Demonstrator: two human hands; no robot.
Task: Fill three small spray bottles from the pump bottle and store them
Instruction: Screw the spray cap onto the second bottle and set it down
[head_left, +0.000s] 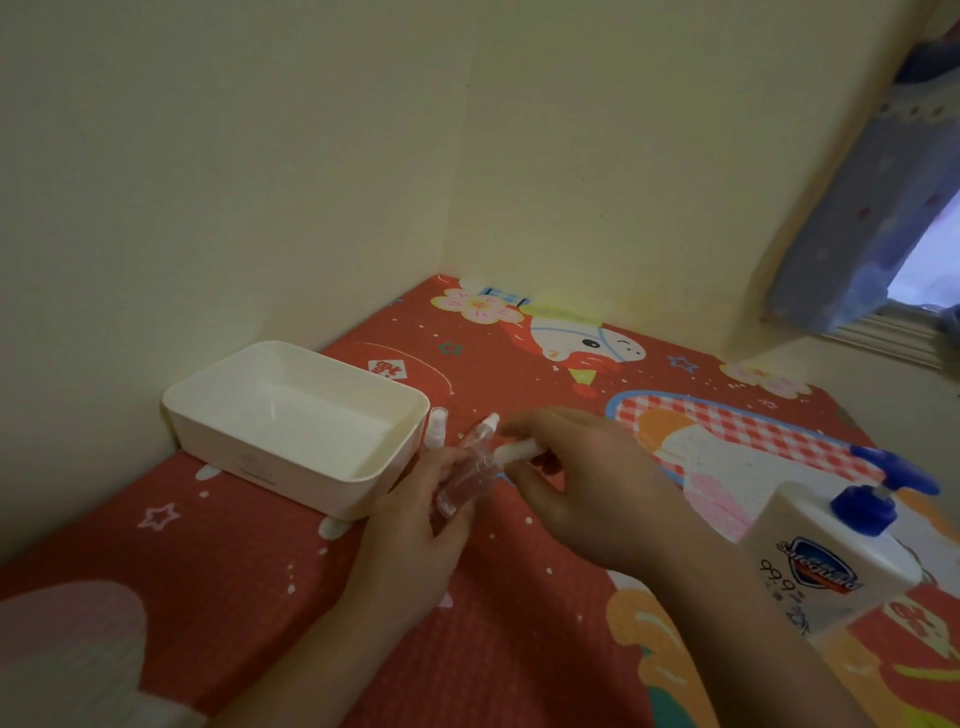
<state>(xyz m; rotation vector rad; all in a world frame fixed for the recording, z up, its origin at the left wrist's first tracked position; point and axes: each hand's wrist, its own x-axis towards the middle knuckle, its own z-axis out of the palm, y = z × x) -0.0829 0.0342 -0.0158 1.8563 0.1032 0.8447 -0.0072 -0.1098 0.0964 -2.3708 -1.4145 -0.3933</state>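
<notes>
Three bottles counted: two small ones in my hands, a third standing just right of the tub.
Tub: white, open-topped, against the wall at the left, holding nothing that I can see; my guess is it waits there so the filled bottles can be stored in it.
Third small bottle: upright, touching or nearly touching the tub's right wall, just beyond my left fingertips, kept close for its turn.
Left hand: just right of the tub, fingers curled round a clear small bottle, tilted with its white top pointing away from me; I hold it low over the mat to steady it.
Right hand: further right of the tub, fingers pinching a white piece that lies sideways, its end next to the clear bottle; whether it is a cap or another bottle's head, I cannot tell.
Pump bottle: well right of the tub, near my right forearm, blue pump on top, untouched but within reach for filling.
Mat: red, patterned, under everything.
</notes>
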